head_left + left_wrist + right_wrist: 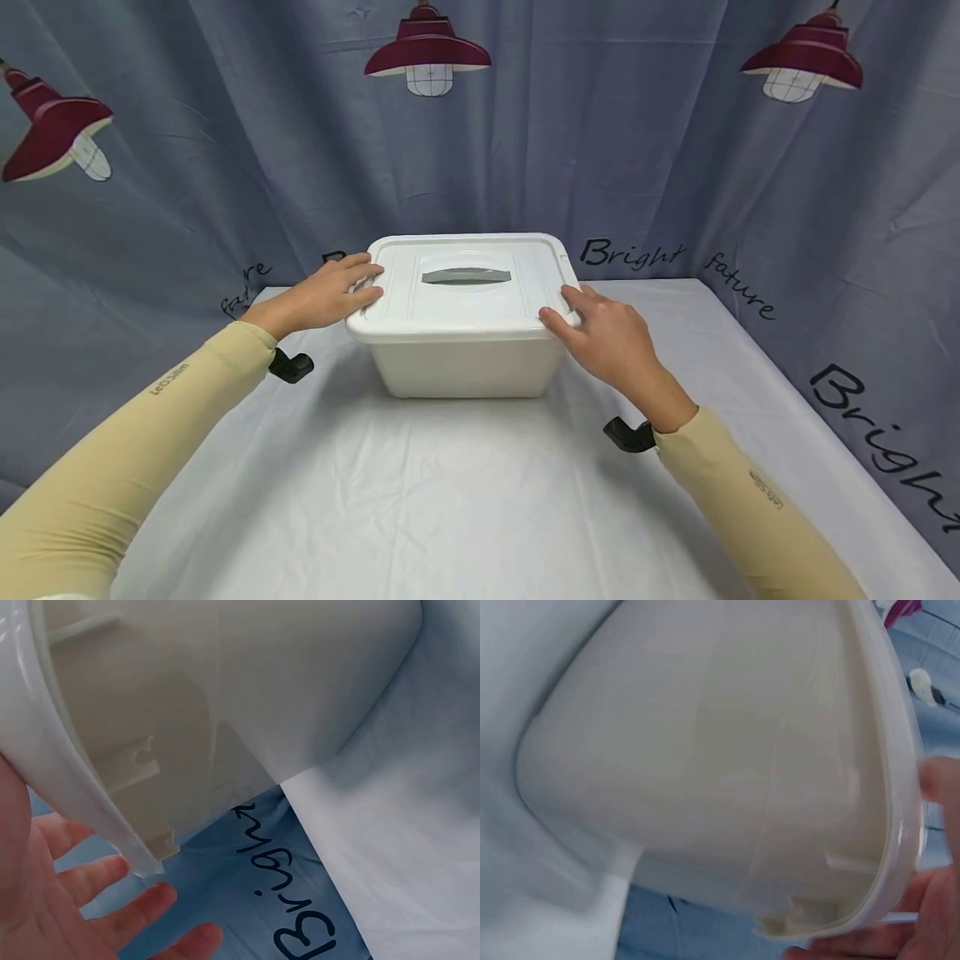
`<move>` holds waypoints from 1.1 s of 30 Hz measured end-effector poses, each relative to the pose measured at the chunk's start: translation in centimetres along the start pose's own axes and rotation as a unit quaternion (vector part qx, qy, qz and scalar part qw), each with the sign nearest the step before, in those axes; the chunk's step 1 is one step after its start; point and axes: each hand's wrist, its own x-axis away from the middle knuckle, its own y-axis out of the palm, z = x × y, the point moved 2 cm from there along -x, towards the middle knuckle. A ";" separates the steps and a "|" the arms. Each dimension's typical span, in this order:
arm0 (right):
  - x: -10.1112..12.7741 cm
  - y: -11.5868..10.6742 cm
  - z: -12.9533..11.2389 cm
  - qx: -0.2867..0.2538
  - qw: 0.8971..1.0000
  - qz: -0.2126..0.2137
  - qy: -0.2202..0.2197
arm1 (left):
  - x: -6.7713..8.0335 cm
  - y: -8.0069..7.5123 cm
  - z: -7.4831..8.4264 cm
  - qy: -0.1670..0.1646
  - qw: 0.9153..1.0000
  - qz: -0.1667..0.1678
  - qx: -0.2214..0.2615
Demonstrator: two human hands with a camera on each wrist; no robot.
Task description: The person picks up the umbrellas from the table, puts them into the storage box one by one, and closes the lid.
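A white plastic storage box [468,367] stands on the table, its white lid [465,312] lying on top. A grey handle [467,276] lies across the lid's middle. At the lid's left edge, my left hand [322,292] rests with its fingertips on top. In the left wrist view the fingers [135,915] spread loosely beside the rim. My right hand [611,333] touches the front right corner, thumb and a finger on the lid's edge. The right wrist view shows other fingers [870,941] beside the rim [896,787], partly hidden.
A white cloth [480,500] covers the table. Behind and to both sides hangs a blue-grey curtain [600,150] printed with red lamps and lettering. Black wrist mounts [291,365] stick out below both forearms, which wear pale yellow sleeves [150,442].
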 end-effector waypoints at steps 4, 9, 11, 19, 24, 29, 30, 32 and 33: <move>0.4 0.6 -0.5 0.003 1.000 0.024 -0.020 | 0.2 0.0 -0.4 0.003 1.000 0.009 -0.009; 0.5 0.9 -0.7 0.002 0.999 0.034 -0.022 | 0.2 0.1 -0.7 0.006 1.000 0.010 -0.009; 0.5 0.9 -0.7 0.000 0.999 0.033 -0.020 | 0.2 0.1 -0.9 0.006 1.000 0.009 -0.006; 0.5 1.0 -0.9 -0.001 1.000 0.030 -0.009 | 0.1 0.0 -1.3 0.003 1.000 0.005 0.001; 0.5 1.0 -0.8 -0.009 1.000 0.027 -0.007 | 0.1 -0.1 -1.1 0.001 1.000 0.007 -0.007; 0.8 0.9 -0.3 -0.037 0.999 0.028 -0.003 | -0.1 -0.1 -1.0 0.001 1.000 0.008 -0.001; 0.9 0.9 -0.2 -0.042 0.999 0.030 -0.003 | -0.2 -0.1 -0.9 0.002 1.000 0.009 0.001; 1.0 0.8 0.1 -0.046 0.998 0.034 0.002 | -0.3 -0.2 -0.8 0.004 1.000 0.013 0.004; 1.0 0.8 0.4 -0.046 0.998 0.036 0.006 | -0.4 -0.2 -0.7 0.004 1.000 0.015 0.006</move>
